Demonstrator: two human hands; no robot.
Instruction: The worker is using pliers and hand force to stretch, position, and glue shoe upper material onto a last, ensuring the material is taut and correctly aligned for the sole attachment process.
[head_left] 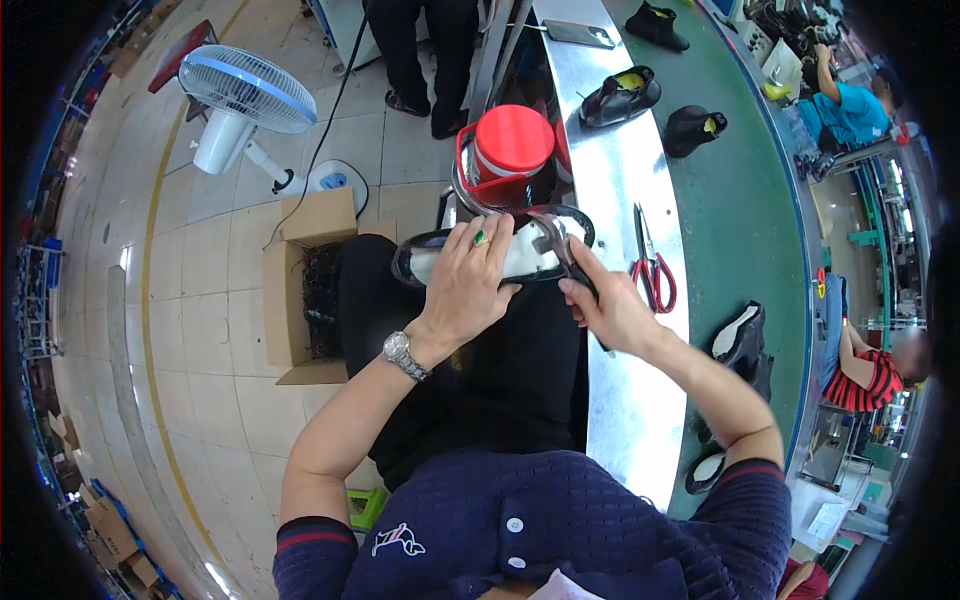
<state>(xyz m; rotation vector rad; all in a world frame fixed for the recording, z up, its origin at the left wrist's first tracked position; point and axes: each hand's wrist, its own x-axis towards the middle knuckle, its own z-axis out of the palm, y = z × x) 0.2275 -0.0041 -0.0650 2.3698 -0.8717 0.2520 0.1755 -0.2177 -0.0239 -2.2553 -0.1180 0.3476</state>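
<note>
A black shoe upper with a white underside (525, 258) lies bottom up across my lap, its toe and heel ends edged in black. My left hand (465, 275) is closed over its left part, fingers across the white underside and thumb along the near side. My right hand (612, 308) grips a hand tool with a metal head (548, 240) and a dark handle. That head rests at the right end of the underside. The tool's exact kind is hard to make out. Scissors with red handles (654, 275) lie on the metal bench, right of my right hand.
A narrow metal bench (635, 400) runs along my right, beside a green conveyor belt (740, 240) carrying several black shoes. Beyond my hands stands a red-lidded jug (515, 140). Leftward are an open cardboard box (285, 300) and a fan (248, 90). Other people sit across the belt.
</note>
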